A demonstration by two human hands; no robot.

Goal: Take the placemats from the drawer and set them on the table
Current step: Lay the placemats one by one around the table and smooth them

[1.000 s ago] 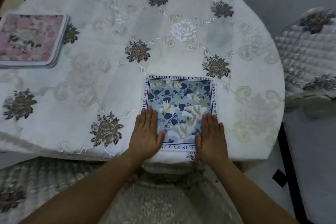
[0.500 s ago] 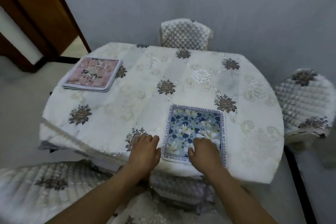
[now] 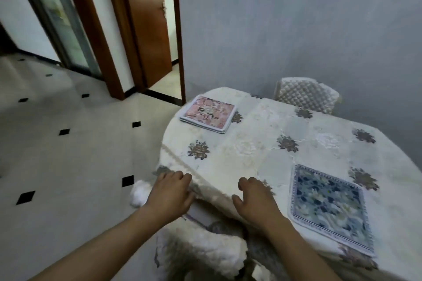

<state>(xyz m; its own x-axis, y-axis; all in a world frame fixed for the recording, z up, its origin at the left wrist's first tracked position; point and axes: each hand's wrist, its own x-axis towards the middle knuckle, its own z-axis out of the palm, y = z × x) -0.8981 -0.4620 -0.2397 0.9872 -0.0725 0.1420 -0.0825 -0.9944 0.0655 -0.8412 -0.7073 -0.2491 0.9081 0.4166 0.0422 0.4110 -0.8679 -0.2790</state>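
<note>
A blue floral placemat lies flat near the table's front right edge. At the table's far left corner sits a small stack of pink floral placemats. The table wears a white cloth with brown flowers. My left hand hovers at the table's left edge, fingers loosely curled, holding nothing. Over the front edge, left of the blue placemat and apart from it, is my right hand, also empty with fingers apart.
A quilted chair stands behind the table against the grey wall. Another padded chair is directly below my hands. To the left are tiled floor, a wooden door and a doorway.
Both hands have lifted off the blue placemat and shifted left along the table edge. The view has swung left, and the door and floor are visible.
</note>
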